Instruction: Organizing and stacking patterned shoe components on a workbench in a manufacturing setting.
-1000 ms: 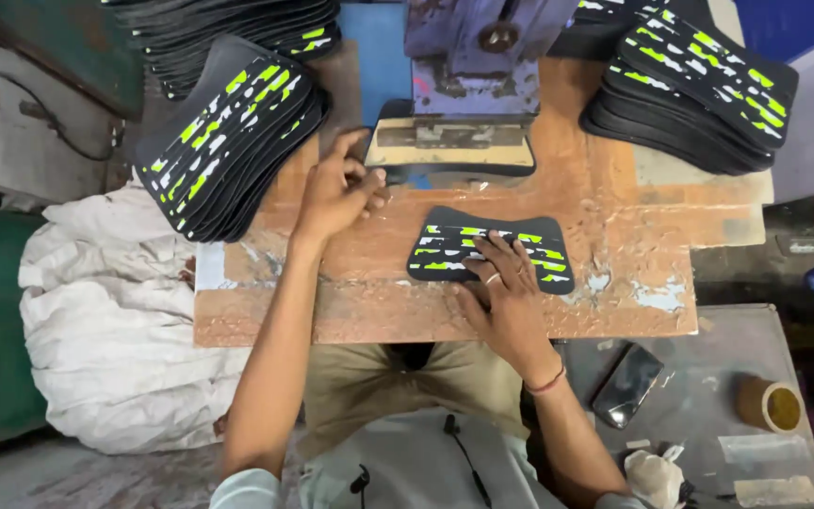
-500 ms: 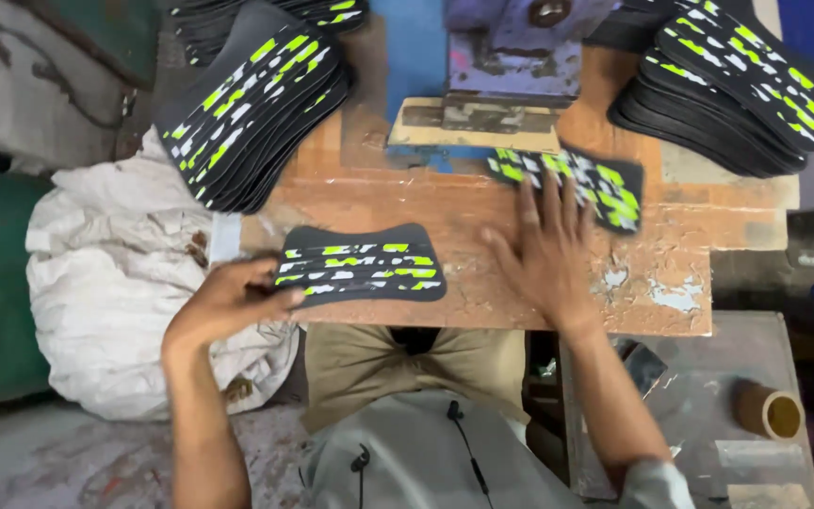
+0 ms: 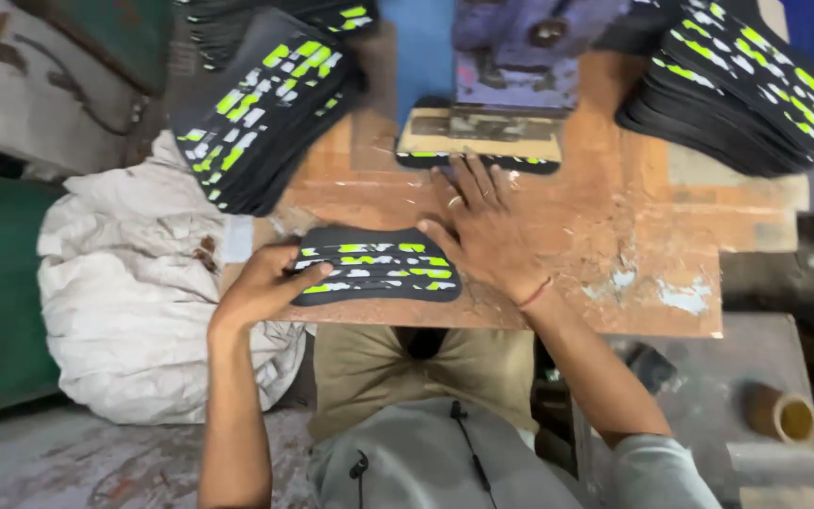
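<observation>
Panel [image 3: 376, 266], black with green and white marks, lies flat at the near edge of the surface [image 3: 614, 226], right in front of you. Your left hand [image 3: 261, 287] grips its left end, thumb on top and fingers curled under the edge, which keeps it from sliding. Your right hand [image 3: 487, 226] lies flat on the surface just beside the panel's right end, fingers spread and stretched toward the press [image 3: 511, 57], their tips touching a second panel [image 3: 478, 160] that sits under the press block. To the left, a stack [image 3: 261, 104] of like panels leans fanned over the surface's corner, within your left hand's reach; another stack [image 3: 737, 85] rests at the far right. A white sack [image 3: 124, 283] bulges beside the surface, below the left stack.
</observation>
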